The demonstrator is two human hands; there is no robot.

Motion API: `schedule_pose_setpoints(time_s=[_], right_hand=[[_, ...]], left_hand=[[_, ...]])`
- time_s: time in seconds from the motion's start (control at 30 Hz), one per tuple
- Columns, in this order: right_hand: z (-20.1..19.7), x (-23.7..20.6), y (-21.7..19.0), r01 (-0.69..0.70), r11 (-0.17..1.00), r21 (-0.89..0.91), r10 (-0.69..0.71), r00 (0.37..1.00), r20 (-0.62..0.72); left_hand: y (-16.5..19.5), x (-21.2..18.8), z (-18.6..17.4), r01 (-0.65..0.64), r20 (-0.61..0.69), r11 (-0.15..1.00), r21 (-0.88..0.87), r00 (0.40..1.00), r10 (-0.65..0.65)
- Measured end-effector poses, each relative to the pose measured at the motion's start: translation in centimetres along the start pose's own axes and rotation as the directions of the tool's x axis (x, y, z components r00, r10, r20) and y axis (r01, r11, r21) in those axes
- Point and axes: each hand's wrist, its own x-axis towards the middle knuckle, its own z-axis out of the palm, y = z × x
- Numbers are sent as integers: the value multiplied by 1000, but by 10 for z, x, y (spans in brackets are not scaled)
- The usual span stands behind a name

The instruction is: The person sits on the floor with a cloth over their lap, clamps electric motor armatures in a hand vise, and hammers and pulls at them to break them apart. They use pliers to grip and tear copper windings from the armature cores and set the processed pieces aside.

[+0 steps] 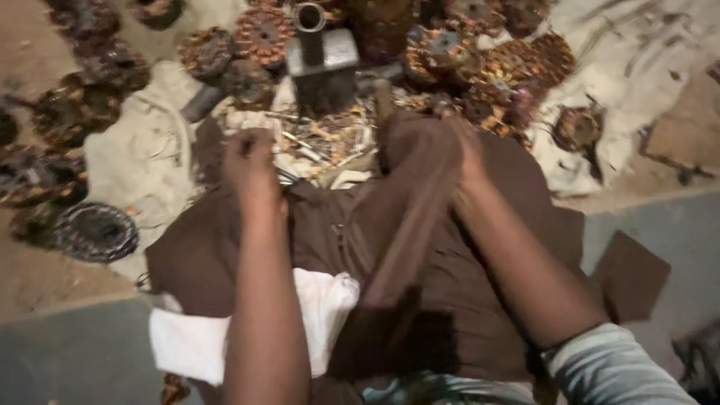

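Sitting with a brown cloth [420, 285] over the lap, white cloth [315, 307] tucked under it. Left hand [250, 161] curled at the cloth's far edge, right hand [461, 150] bunching up a fold. Beyond them: wire scraps [322, 142], a metal block [322, 64], rusty motor windings [262, 34]

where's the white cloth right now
In the head view the white cloth lies low and left of centre, under the left forearm, tucked against the brown cloth.
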Motion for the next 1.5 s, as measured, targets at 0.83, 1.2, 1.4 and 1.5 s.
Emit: schedule_pose_setpoints(time_s=[0.83, 1.2, 1.4, 1.5], right_hand=[[-6, 37, -64, 54, 982, 182, -59, 998, 19], [44, -41, -64, 862, -62, -503, -620, 362, 696], [95, -23, -81, 981, -104, -167, -367, 118, 923], [110, 8, -81, 962, 93, -255, -506, 267, 820]], left_hand=[[63, -34, 13, -196, 199, 41, 980, 937, -286], [48, -76, 80, 403, 561, 861, 310, 653, -508], [51, -38, 85, 165, 557, 770, 616, 600, -574], [74, 15, 100, -169, 616, 779, 604, 720, -321]])
